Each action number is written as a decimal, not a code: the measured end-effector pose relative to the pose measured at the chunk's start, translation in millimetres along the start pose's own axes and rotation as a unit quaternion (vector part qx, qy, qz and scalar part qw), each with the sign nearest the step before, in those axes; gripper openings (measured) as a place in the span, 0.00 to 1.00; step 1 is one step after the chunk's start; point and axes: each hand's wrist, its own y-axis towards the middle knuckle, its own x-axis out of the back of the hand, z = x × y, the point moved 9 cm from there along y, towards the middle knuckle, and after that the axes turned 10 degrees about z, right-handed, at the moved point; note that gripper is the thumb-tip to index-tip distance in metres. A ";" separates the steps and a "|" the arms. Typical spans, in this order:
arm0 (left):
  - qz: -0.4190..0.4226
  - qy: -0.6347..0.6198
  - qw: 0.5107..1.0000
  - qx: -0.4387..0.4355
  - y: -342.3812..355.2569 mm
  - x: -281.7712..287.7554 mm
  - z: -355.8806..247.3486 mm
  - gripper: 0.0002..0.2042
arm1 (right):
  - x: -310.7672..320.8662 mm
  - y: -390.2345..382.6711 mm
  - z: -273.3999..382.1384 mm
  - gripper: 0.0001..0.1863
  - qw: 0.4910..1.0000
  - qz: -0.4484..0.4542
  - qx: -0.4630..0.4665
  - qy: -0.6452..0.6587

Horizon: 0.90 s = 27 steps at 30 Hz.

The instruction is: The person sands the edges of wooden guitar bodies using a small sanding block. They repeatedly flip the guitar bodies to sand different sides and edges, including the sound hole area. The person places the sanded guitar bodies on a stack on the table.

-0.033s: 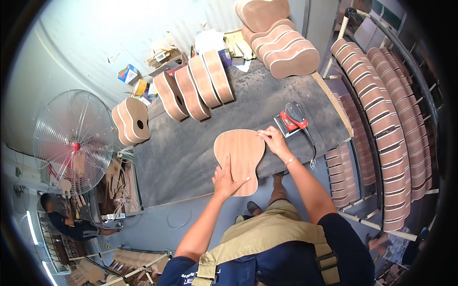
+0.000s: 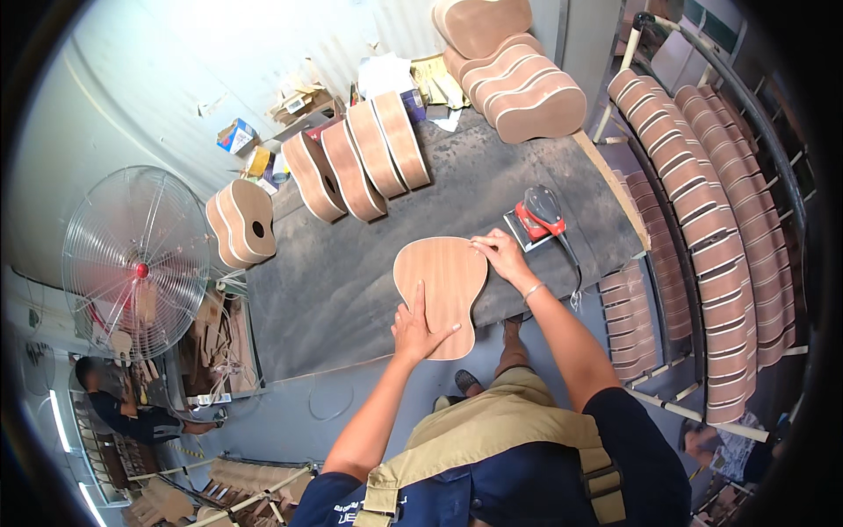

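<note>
A small guitar body (image 2: pixel 439 285) in pale brown wood, with a light edge strip, lies with its plain face up at the near edge of the dark worktable (image 2: pixel 307 299). My left hand (image 2: pixel 417 329) rests on its narrower near part, fingers spread and thumb out. At the far right of its rim, the fingers of my right hand (image 2: pixel 499 253) are pinched together. Whatever sits between those fingertips is too small to make out. Just beyond my right hand stands a red and black power sander (image 2: pixel 540 215) with its cord hanging toward the near edge.
Several guitar bodies (image 2: pixel 373 154) stand along the table's back, and more are stacked (image 2: pixel 536 101) at the far right. A large fan (image 2: pixel 136 263) is at the left. Racks of bodies (image 2: pixel 694 237) line the right side. A person (image 2: pixel 132 408) sits at the lower left.
</note>
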 end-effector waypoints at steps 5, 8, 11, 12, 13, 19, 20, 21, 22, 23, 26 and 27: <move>0.030 -0.013 0.999 -0.005 7.7 -10.4 13.6 0.62 | -8.1 -39.3 -1.2 0.11 0.996 -0.073 -0.055 0.015; 0.021 0.004 1.000 -0.001 9.2 -13.8 16.2 0.60 | -24.8 -82.3 -0.3 0.11 0.987 -0.112 -0.103 0.058; 0.027 0.002 1.000 0.000 10.7 -15.9 18.5 0.59 | -44.2 -110.5 19.5 0.10 0.988 -0.110 -0.089 0.062; 0.026 0.002 1.000 0.000 11.4 -15.9 18.2 0.59 | -50.7 -117.3 22.9 0.10 0.989 -0.091 -0.087 0.072; 0.025 0.002 1.000 0.000 11.8 -15.8 17.2 0.59 | -58.9 -121.6 27.9 0.10 0.993 -0.060 -0.070 0.075; 0.019 -0.010 1.000 0.002 9.0 -13.8 17.1 0.58 | -73.3 -158.2 47.9 0.09 0.997 0.041 -0.038 0.056; 0.016 -0.014 1.000 0.000 8.4 -14.2 17.0 0.58 | -73.3 -168.7 51.7 0.09 0.998 0.040 -0.027 0.048; 0.013 -0.013 1.000 0.000 8.5 -13.8 17.3 0.58 | -74.9 -179.2 56.2 0.09 0.998 0.039 -0.017 0.041; 0.008 -0.012 1.000 0.003 9.4 -14.6 20.3 0.58 | -79.3 -188.8 61.1 0.09 0.998 0.047 -0.020 0.042; 0.005 -0.011 1.000 0.001 9.4 -13.8 17.9 0.58 | -92.1 -200.6 66.8 0.08 0.995 0.087 0.000 0.038; 0.025 -0.039 0.999 0.003 7.7 -10.0 14.3 0.58 | -132.2 -236.7 82.7 0.08 0.976 0.199 0.018 0.086; -0.034 -0.017 0.998 -0.041 3.3 -3.4 9.5 0.58 | -125.5 -235.6 74.7 0.08 0.980 0.174 -0.009 0.097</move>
